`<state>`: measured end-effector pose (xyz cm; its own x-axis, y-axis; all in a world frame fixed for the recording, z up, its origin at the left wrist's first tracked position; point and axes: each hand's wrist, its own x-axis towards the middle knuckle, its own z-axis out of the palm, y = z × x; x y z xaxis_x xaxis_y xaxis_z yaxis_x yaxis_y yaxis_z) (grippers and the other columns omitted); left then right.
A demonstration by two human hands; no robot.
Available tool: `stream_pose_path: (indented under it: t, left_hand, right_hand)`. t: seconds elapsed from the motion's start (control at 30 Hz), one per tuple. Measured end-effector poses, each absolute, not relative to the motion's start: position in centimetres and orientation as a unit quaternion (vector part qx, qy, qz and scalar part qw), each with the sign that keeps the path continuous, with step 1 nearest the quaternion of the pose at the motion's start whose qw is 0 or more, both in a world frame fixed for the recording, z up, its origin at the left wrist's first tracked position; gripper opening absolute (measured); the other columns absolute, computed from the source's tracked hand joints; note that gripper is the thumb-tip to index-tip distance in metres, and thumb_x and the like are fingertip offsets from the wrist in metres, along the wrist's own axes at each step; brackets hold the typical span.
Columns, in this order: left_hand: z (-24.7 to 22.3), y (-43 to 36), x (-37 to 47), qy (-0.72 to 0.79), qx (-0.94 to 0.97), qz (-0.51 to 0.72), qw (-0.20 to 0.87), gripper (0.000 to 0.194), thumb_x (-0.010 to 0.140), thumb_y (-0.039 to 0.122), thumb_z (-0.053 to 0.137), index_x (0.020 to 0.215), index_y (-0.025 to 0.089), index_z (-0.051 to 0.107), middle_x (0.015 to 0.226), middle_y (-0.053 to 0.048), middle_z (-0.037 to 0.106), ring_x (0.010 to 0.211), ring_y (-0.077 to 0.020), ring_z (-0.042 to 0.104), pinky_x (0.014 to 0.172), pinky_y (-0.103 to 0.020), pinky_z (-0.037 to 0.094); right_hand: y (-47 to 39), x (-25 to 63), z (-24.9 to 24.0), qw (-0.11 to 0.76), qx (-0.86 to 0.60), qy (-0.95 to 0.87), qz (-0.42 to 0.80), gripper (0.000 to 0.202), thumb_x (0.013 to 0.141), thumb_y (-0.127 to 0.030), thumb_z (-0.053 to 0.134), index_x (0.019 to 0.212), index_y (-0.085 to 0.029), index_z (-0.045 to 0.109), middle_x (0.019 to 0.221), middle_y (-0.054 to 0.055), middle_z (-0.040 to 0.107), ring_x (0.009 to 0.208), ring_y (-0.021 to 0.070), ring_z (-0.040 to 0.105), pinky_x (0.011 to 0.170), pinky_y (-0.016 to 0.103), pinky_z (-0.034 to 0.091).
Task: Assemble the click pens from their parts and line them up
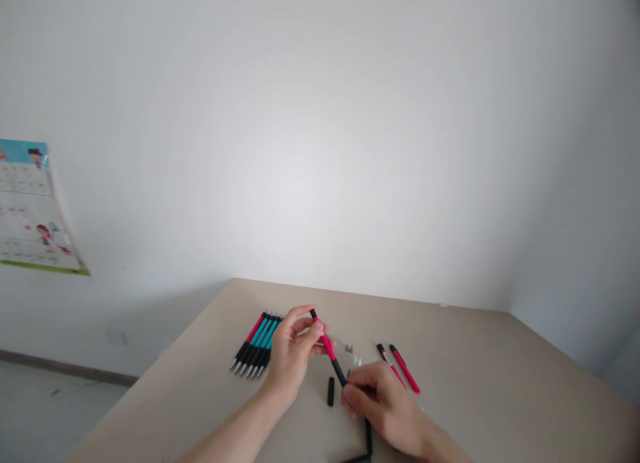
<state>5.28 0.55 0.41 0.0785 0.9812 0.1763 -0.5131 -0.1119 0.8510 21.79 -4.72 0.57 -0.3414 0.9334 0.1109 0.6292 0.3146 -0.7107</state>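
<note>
A pink and black pen [328, 347] is held at a slant above the table between both hands. My left hand [295, 350] grips its pink upper part, with a finger at the black top end. My right hand [380, 403] pinches the lower black end; whatever small part lies between those fingertips is hidden. Just below the pen, a short black tube [331, 391] lies on the table. More black parts [369, 438] lie beside and partly under my right hand. Small grey pieces [349, 348] and whitish pieces [357, 361] are behind the pen.
Several assembled pens [255, 343], blue or pink with black grips, lie in a row left of my left hand. Two pink barrels with black tops [405, 368] lie at the right. The beige table [475, 356] meets a white wall, where a calendar [37, 206] hangs.
</note>
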Motion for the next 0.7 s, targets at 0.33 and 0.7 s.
stream_pose_path:
  t: [0.33,0.7]
  left_hand:
    - [0.4,0.2,5.2,0.259,0.443,0.586,0.627,0.061,0.076,0.036,0.073,0.127,0.018,0.045,0.087,-0.007,0.068,0.059,-0.0176,0.066,0.055,-0.031,0.053]
    - [-0.3,1.0,5.2,0.220,0.470,0.578,0.630,0.037,0.079,0.030,0.069,0.110,0.015,0.054,0.080,-0.005,0.065,0.047,-0.0113,0.057,0.042,-0.023,0.043]
  right_hand:
    - [-3.9,22.2,0.4,0.325,-0.502,-0.742,0.301,0.057,0.094,-0.051,0.034,0.066,-0.016,0.068,0.055,0.002,0.062,0.052,0.0130,0.053,0.054,0.024,0.037]
    - [-3.4,22.7,-0.3,0.319,-0.518,-0.748,0.265,0.053,0.094,-0.048,0.035,0.066,-0.015,0.067,0.053,0.000,0.058,0.048,0.0111,0.049,0.048,0.022,0.033]
